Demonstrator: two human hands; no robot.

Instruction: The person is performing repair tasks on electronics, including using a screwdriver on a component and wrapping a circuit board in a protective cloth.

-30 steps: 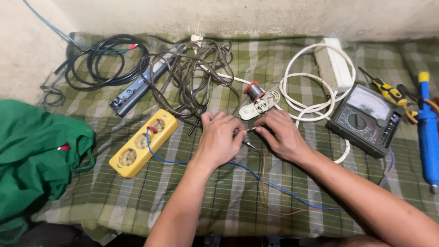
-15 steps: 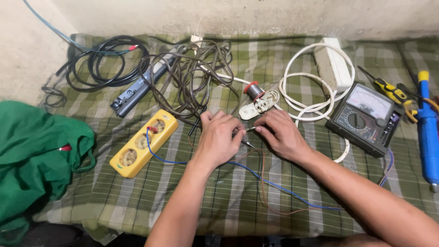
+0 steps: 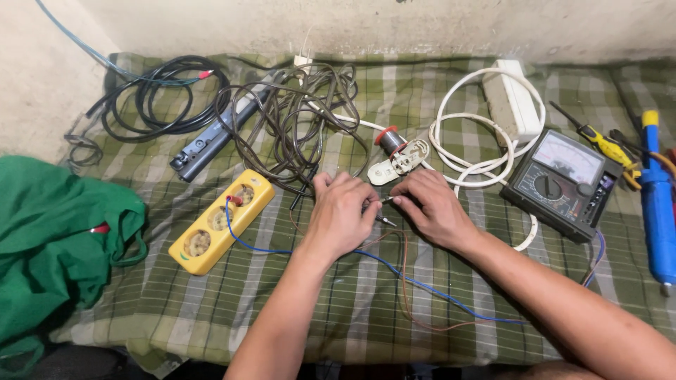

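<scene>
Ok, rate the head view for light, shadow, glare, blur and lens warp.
Head view: soft, even light, with only faint shadows under the left hand and right hand; mild glare on the multimeter dial window; the checked cloth and yellow power strip are sharp, with no motion blur; wide-lens bowing curves the wall line and stretches the blue tool at the right edge.

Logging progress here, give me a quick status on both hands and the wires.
Left hand and right hand close together, pinching thin wire ends between fingertips. Blue wire runs to yellow socket strip. Brown cable tangle just beyond.
</scene>
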